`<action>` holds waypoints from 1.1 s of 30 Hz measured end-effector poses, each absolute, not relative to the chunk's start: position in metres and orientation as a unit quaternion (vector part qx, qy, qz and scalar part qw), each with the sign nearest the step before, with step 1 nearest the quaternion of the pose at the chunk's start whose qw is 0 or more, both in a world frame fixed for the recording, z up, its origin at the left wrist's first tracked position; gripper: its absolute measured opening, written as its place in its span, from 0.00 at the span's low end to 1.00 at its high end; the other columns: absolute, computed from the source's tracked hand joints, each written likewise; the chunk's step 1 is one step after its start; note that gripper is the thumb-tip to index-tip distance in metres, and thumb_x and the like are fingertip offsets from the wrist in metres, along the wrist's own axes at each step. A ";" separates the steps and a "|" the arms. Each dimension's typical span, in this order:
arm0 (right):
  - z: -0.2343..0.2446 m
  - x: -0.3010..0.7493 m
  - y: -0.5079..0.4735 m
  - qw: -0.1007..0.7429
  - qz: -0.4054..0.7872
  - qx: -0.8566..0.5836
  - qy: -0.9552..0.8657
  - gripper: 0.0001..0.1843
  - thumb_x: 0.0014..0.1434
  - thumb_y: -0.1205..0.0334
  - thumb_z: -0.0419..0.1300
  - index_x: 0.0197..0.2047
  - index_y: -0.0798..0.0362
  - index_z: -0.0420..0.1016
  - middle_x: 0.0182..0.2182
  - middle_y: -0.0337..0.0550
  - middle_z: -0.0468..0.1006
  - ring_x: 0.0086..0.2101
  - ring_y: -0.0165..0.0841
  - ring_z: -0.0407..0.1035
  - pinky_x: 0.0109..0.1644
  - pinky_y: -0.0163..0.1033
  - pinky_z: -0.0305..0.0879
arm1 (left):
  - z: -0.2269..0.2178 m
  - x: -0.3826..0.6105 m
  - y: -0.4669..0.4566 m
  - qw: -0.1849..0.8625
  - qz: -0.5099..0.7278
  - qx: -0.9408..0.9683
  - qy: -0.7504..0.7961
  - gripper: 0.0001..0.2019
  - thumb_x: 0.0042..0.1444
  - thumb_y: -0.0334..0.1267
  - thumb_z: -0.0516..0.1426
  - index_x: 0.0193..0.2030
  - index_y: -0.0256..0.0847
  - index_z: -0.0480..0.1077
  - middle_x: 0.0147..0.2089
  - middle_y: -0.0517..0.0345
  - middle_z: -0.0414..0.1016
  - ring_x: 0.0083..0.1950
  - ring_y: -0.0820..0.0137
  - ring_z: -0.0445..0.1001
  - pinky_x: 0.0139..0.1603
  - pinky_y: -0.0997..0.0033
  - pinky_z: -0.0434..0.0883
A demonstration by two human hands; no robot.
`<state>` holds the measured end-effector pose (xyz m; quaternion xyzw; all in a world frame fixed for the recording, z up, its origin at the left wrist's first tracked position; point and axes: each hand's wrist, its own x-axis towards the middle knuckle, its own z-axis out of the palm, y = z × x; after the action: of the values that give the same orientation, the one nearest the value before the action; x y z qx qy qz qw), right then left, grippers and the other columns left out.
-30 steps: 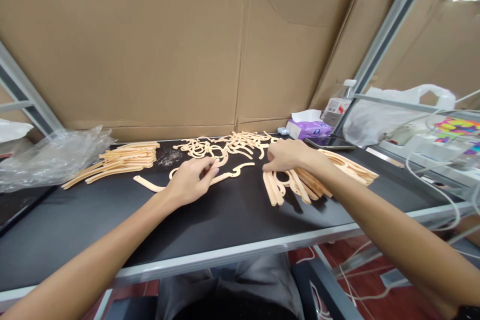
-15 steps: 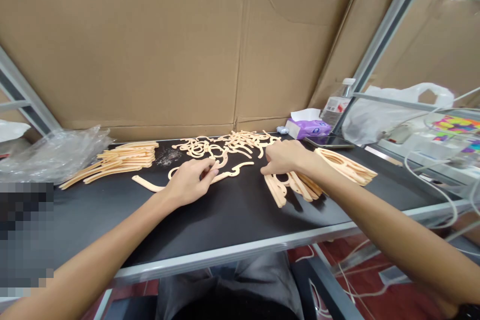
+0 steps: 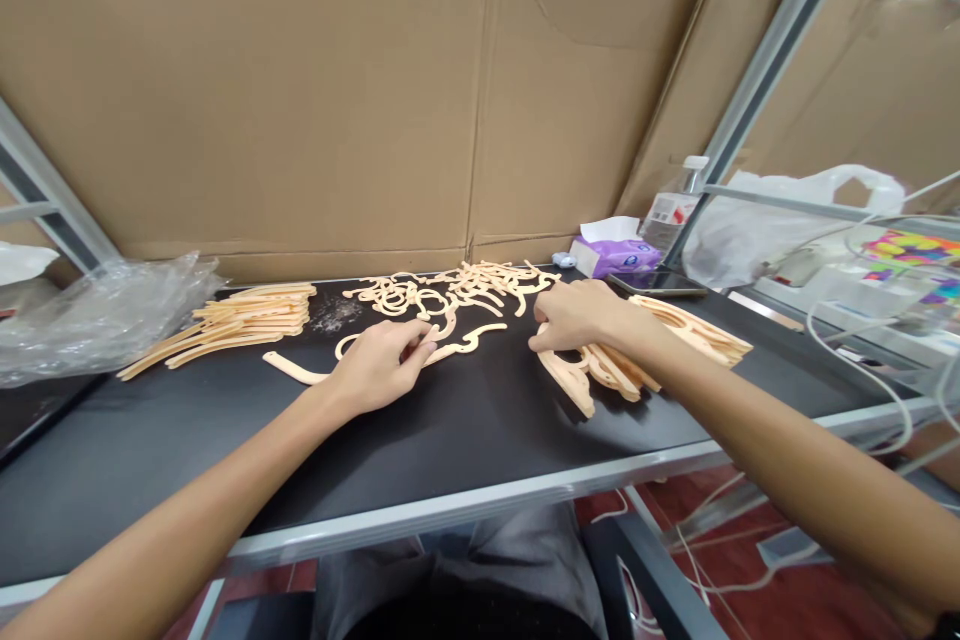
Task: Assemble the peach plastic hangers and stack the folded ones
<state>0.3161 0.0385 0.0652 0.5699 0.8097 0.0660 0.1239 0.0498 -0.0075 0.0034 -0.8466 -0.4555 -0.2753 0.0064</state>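
My left hand (image 3: 386,360) is closed in a pinch over loose beige plastic hanger parts on the black table. From under it an arm piece (image 3: 294,370) sticks out to the left and a hook piece (image 3: 474,337) to the right; what its fingertips hold is hidden. My right hand (image 3: 574,315) is closed on the top end of a bundle of folded beige hangers (image 3: 574,388), tilted on the table. Behind that hand lies another stack of folded hangers (image 3: 694,328). A heap of loose hooks (image 3: 442,288) lies beyond both hands.
Long hanger arms (image 3: 251,320) are piled at left beside a clear plastic bag (image 3: 112,315). A purple tissue pack (image 3: 615,255), phone (image 3: 658,282) and bottle (image 3: 673,210) stand back right. Cardboard (image 3: 300,100) walls the rear; a metal rail (image 3: 450,510) edges the front.
The near folded hangers under my right hand have swung and shifted right, closer to the others in the bundle. My right hand moved slightly right; my left hand has hardly moved.
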 end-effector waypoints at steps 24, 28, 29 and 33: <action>0.059 0.330 0.051 0.094 -0.028 0.558 0.824 0.32 0.44 0.47 0.65 0.52 0.49 0.76 0.46 0.46 0.80 0.45 0.46 0.75 0.42 0.42 0.67 | 0.003 0.049 -0.007 0.030 -0.277 -0.848 -0.450 0.10 0.64 0.40 0.51 0.33 0.43 0.68 0.26 0.61 0.72 0.30 0.67 0.71 0.33 0.70 0.63; 0.063 0.331 0.051 0.104 -0.030 0.560 0.821 0.33 0.44 0.44 0.65 0.53 0.49 0.75 0.50 0.47 0.79 0.48 0.47 0.73 0.44 0.43 0.66 | 0.003 0.049 -0.007 0.028 -0.271 -0.849 -0.452 0.10 0.64 0.40 0.51 0.33 0.43 0.68 0.26 0.61 0.71 0.30 0.67 0.71 0.33 0.70 0.63; 0.065 0.331 0.050 0.110 -0.032 0.561 0.820 0.33 0.45 0.43 0.65 0.53 0.49 0.75 0.51 0.48 0.78 0.48 0.48 0.73 0.44 0.43 0.66 | 0.003 0.049 -0.007 0.027 -0.270 -0.850 -0.451 0.10 0.64 0.40 0.51 0.33 0.43 0.68 0.26 0.61 0.71 0.30 0.67 0.71 0.34 0.70 0.63; 0.068 0.333 0.049 0.116 -0.039 0.557 0.821 0.32 0.47 0.41 0.64 0.52 0.48 0.75 0.53 0.49 0.77 0.50 0.48 0.72 0.43 0.42 0.66 | 0.003 0.049 -0.007 0.026 -0.269 -0.852 -0.449 0.10 0.64 0.40 0.50 0.33 0.43 0.67 0.26 0.61 0.70 0.30 0.67 0.70 0.35 0.69 0.63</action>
<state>0.3325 0.0486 0.0683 0.5572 0.8212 -0.0387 0.1165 0.0486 -0.0067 0.0033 -0.8519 -0.4485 -0.2691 0.0263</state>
